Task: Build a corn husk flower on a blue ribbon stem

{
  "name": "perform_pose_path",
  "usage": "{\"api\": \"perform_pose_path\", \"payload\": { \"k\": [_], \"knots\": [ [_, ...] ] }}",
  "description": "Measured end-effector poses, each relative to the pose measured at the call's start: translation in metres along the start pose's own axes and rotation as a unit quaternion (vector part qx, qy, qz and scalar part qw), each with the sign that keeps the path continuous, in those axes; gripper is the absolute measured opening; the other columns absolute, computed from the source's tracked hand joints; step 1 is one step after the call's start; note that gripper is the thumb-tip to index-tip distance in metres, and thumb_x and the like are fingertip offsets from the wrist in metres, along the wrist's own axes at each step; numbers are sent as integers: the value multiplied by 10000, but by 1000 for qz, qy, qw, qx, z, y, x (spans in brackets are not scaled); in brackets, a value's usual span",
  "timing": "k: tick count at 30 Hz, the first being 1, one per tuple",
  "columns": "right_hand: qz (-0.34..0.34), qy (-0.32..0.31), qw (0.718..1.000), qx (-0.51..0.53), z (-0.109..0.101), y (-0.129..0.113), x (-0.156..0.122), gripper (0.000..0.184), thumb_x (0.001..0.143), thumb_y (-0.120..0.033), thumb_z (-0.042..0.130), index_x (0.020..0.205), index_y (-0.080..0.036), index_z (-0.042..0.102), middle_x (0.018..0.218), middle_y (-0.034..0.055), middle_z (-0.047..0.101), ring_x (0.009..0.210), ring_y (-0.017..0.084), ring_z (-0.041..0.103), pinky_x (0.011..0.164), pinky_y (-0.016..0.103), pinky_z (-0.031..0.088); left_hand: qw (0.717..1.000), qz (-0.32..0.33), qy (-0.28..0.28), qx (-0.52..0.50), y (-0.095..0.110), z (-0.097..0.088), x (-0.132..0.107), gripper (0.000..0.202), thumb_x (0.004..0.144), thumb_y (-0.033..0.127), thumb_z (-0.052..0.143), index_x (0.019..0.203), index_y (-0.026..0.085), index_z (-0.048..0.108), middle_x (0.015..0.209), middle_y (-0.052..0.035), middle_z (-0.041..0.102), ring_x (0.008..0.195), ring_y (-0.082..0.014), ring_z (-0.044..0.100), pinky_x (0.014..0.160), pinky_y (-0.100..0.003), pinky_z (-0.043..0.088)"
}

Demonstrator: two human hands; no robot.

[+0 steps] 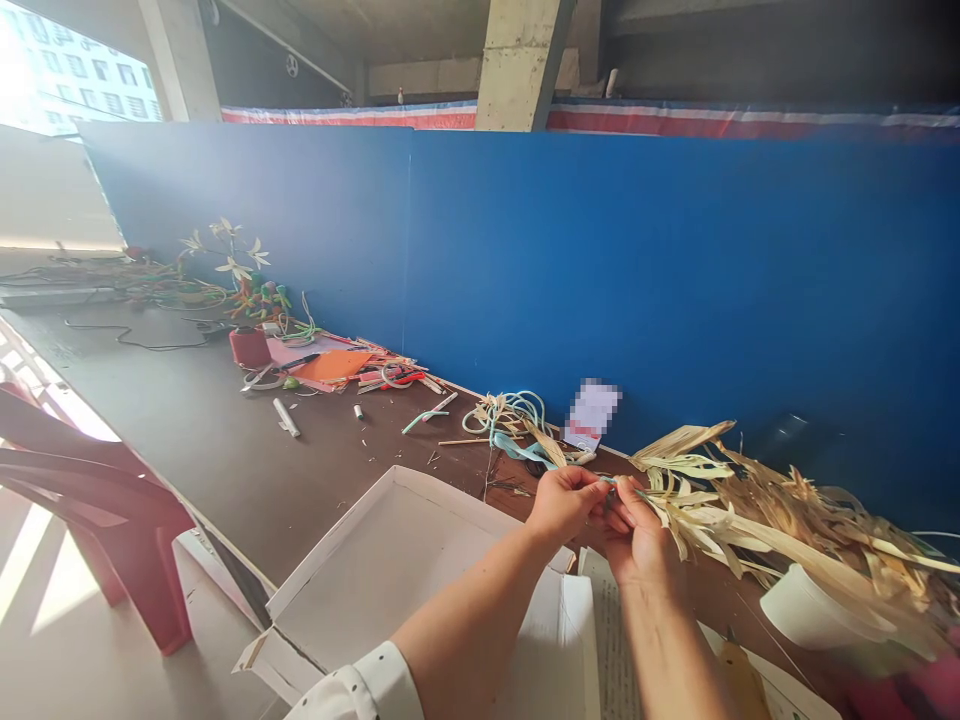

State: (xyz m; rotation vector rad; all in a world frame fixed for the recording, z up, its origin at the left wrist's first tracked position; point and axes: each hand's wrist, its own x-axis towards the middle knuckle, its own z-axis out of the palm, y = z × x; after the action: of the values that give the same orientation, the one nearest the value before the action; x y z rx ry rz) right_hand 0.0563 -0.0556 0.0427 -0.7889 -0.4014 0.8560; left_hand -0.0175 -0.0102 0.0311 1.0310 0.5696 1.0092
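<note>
My left hand (pixel 564 503) and my right hand (pixel 636 527) meet above the table, with thumbs and fingers pinched together. Between the fingertips shows a short bit of light blue-green cord (pixel 609 480); most of it is hidden by the fingers. Just beyond my left hand lie a pale blue strip (pixel 517 447) and a loose coil of light blue cord (pixel 531 408). Dried corn husks (pixel 694 500) are heaped right beside my right hand. Under my forearms is an open white cardboard box (pixel 360 570).
A white cup (pixel 814 610) stands by the husks. Farther left lie a red thread spool (pixel 250 347), an orange sheet (pixel 335 364) and a white stick (pixel 286 418). A blue partition (pixel 600 270) borders the table's back. A red plastic chair (pixel 112 510) stands at the left.
</note>
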Motion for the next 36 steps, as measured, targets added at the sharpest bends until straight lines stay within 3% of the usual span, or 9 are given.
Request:
{"api": "perform_pose_path", "payload": {
  "k": [7, 13, 21, 26, 36],
  "knots": [
    [-34, -9, 999, -36, 1, 0, 0, 390, 488, -209, 830, 706, -181, 508, 513, -112, 363, 395, 23, 262, 318, 170, 226, 1000, 5, -11, -20, 6, 1, -4, 359, 568, 411, 780, 709, 114, 634, 569, 14, 556, 467, -63, 467, 477, -209, 400],
    [-19, 11, 1000, -21, 0, 2, 1, 413, 478, -208, 843, 728, -177, 515, 510, -116, 378, 395, 21, 264, 344, 169, 271, 1000, 10, -2, -27, 6, 1, -5, 375, 534, 417, 797, 660, 112, 619, 549, 21, 540, 450, -55, 449, 436, -190, 342],
    [-20, 23, 999, -12, 3, 2, -1, 429, 449, -200, 859, 736, -175, 541, 514, -117, 403, 395, 22, 286, 353, 176, 295, 1000, 27, 10, -7, 5, 1, -4, 284, 609, 365, 746, 657, 113, 625, 546, 23, 534, 440, -50, 433, 437, -192, 334],
    [-49, 17, 998, -37, 5, 3, -2, 415, 453, -218, 857, 725, -178, 546, 524, -108, 420, 396, 25, 301, 315, 167, 251, 999, 20, 37, 14, 5, 3, -5, 210, 639, 310, 705, 655, 117, 623, 535, 24, 515, 432, -56, 415, 435, -206, 334],
    [-48, 69, 992, -92, 0, 12, 3, 479, 449, -296, 857, 851, -203, 614, 698, -44, 649, 569, 110, 591, 441, 191, 457, 998, -5, 58, 4, 5, 4, -5, 220, 650, 331, 692, 625, 130, 605, 510, 24, 503, 410, -63, 420, 421, -207, 353]
  ]
}}
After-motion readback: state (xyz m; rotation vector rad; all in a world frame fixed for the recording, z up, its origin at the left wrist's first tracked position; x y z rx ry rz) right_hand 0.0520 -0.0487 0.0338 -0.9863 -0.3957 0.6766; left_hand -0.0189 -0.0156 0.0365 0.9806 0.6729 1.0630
